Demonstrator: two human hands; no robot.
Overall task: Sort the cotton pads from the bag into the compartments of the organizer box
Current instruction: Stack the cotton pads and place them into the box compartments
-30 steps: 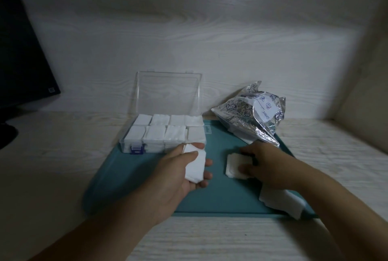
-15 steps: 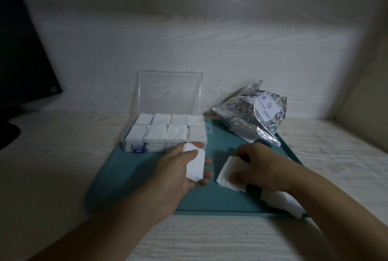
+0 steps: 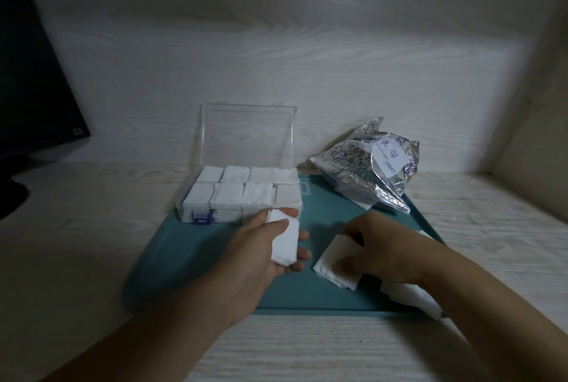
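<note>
My left hand (image 3: 261,246) holds a small stack of white cotton pads (image 3: 285,243) between thumb and fingers, just in front of the clear organizer box (image 3: 239,194). The box stands with its lid up, and its compartments are filled with white pads. My right hand (image 3: 381,249) pinches another bunch of cotton pads (image 3: 332,265) lying on the teal mat (image 3: 196,258). More loose pads (image 3: 412,295) lie under my right wrist. The crumpled silver bag (image 3: 368,172) sits at the mat's far right corner.
A dark monitor (image 3: 30,80) stands at the far left on the pale wooden desk (image 3: 76,228). A wooden wall rises behind the box and bag, and a side panel closes the right.
My right hand has dragged its bunch of pads toward me and to the left across the mat. My left hand has kept its stack nearly still.
</note>
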